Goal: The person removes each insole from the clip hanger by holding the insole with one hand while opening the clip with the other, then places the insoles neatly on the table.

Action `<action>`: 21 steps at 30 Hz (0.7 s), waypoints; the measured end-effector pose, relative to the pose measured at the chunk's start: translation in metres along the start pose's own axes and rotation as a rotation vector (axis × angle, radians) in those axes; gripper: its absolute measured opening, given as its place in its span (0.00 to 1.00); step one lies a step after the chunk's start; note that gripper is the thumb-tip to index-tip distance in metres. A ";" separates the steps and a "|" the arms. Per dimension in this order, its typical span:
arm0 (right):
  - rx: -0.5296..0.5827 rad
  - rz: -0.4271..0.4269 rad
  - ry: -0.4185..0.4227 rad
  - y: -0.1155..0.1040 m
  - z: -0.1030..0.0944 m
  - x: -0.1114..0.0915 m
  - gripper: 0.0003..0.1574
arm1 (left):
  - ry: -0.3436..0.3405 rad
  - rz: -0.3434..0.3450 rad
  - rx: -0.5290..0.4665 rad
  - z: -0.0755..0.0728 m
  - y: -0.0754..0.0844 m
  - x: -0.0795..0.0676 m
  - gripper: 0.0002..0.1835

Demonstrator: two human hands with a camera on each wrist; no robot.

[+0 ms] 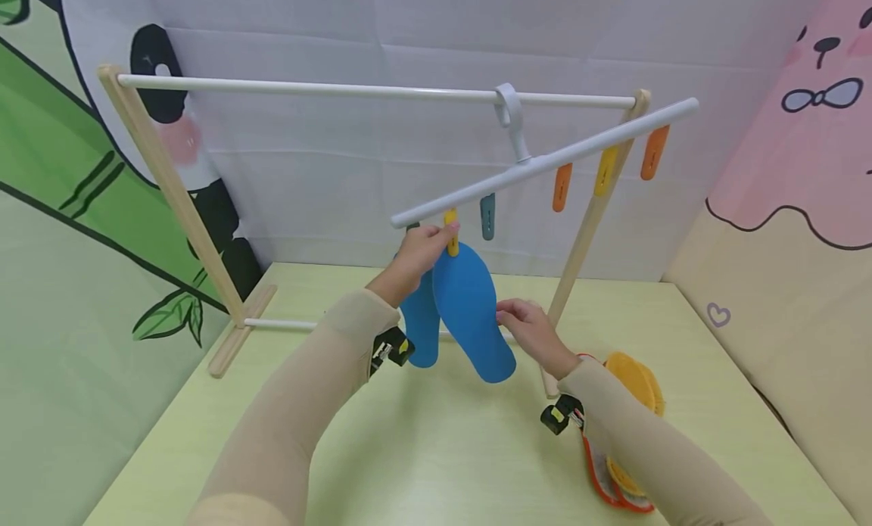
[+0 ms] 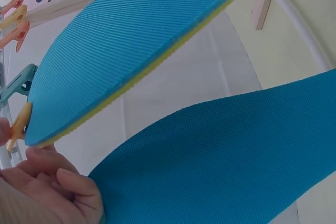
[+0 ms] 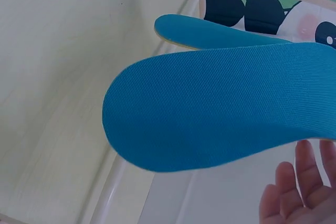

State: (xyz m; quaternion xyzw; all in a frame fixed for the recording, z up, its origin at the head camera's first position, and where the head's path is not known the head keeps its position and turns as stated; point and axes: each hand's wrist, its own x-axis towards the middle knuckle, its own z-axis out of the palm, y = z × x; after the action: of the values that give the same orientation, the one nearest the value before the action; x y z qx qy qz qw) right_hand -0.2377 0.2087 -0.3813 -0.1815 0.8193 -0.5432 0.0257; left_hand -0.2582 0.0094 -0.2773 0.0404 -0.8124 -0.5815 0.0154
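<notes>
Two blue insoles hang from the low left end of a tilted white clip hanger (image 1: 579, 159). My left hand (image 1: 418, 253) pinches a yellow clip (image 1: 453, 234) at the top of the front insole (image 1: 470, 306); the clip's mouth meets the insole's rim (image 2: 39, 129). Beside it hangs the other insole (image 1: 421, 322), under a dark clip (image 1: 412, 225) partly hidden by that hand. At the right edge of the front insole, my right hand (image 1: 534, 333) holds the rim between thumb and finger. Its other fingers (image 3: 287, 192) extend below the edge; the thumb is hidden in the right wrist view.
The hanger's hook (image 1: 509, 117) loops over the white rail (image 1: 306, 88) of a wooden-legged rack (image 1: 177, 197). Other clips hang along the bar: teal (image 1: 487, 217), orange (image 1: 562, 187), yellow (image 1: 605, 170) and orange (image 1: 655, 154). Yellow-and-red slippers (image 1: 633, 382) lie by my right forearm.
</notes>
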 end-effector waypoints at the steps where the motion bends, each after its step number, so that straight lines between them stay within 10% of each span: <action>1: 0.000 -0.004 -0.004 -0.001 0.000 0.000 0.19 | 0.000 0.000 0.001 0.001 0.001 0.000 0.24; 13: -0.012 0.008 0.053 -0.005 0.008 -0.003 0.16 | 0.037 0.023 0.014 0.008 0.002 -0.002 0.26; 21: 0.017 0.002 0.044 -0.006 0.010 -0.007 0.14 | 0.050 -0.008 -0.165 0.012 0.006 -0.001 0.26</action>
State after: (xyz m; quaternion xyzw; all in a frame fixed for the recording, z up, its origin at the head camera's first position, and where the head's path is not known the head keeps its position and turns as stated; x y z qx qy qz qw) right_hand -0.2269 0.1999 -0.3817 -0.1683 0.8153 -0.5539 0.0096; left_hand -0.2579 0.0226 -0.2749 0.0569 -0.7609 -0.6454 0.0367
